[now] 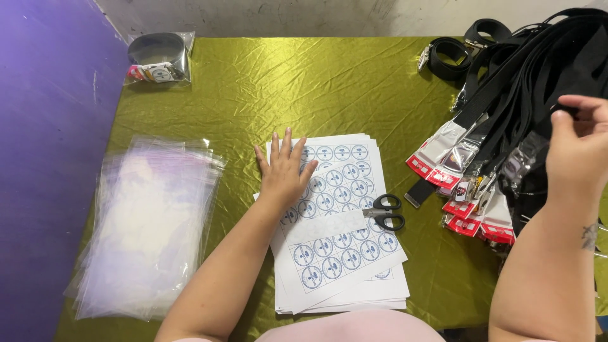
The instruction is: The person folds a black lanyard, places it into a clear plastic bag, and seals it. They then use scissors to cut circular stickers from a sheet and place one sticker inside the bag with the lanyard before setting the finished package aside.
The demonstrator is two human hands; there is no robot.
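- Left hand (283,170) lies flat and open, fingers spread wide, palm down on the upper left part of the stack of printed sheets (342,244); it grips nothing, just presses on the paper.
- That stack sits in the middle of the table, near the person's body; the top sheet lies slightly skewed over those below and carries rows of round blue-and-white stickers.
- A pair of black-handled scissors (385,211) rests on the right edge of the stack, well clear of the left hand's fingertips.
- Right hand (579,142) is up at the far right, fingers curled, pinching at black strap in the heap of black lanyards (532,69); how firmly it grips, I cannot tell.
- The lanyards pile across the upper right corner, their clear badge holders with red trim (465,183) fanning down toward the scissors.
- On the left side lies a stack of clear plastic bags (149,228), well apart from both hands.
- At the far left corner sits 1 small clear bag holding a coiled black strap (159,58).
- Everything lies on a shiny olive-gold tablecloth (304,82).
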